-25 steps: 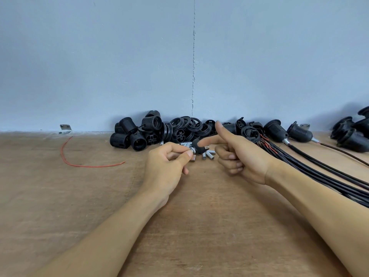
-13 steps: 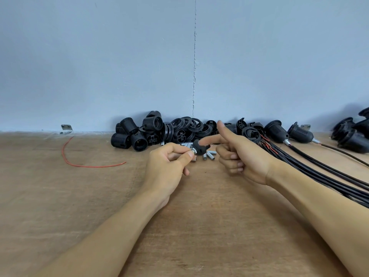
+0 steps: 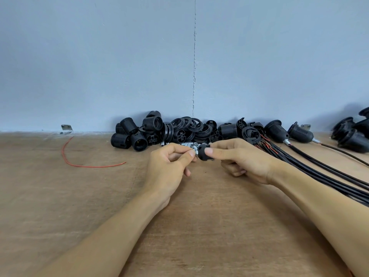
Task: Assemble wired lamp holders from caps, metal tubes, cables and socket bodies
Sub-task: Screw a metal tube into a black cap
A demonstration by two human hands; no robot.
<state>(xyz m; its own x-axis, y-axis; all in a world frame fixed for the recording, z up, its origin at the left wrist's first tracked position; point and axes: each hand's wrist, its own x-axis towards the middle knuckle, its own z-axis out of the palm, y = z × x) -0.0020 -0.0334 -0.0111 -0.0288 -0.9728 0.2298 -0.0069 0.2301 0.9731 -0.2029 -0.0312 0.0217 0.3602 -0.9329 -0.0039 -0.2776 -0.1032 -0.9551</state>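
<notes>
Black cap (image 3: 203,155) just in front of the heap of socket bodies (image 3: 179,132), pinched between thumb and forefinger of the right hand (image 3: 245,160). Against its left face, a metal tube (image 3: 195,152) (mostly hidden), clamped in the curled fingertips of the left hand (image 3: 169,168). Right of the heap, black cables (image 3: 319,169)

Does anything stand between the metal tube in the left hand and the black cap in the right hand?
Nothing visible does. The left hand pinches the metal tube, the right hand holds the cap, and the tube's end meets the cap directly. Whether it is threaded in cannot be told.
</notes>
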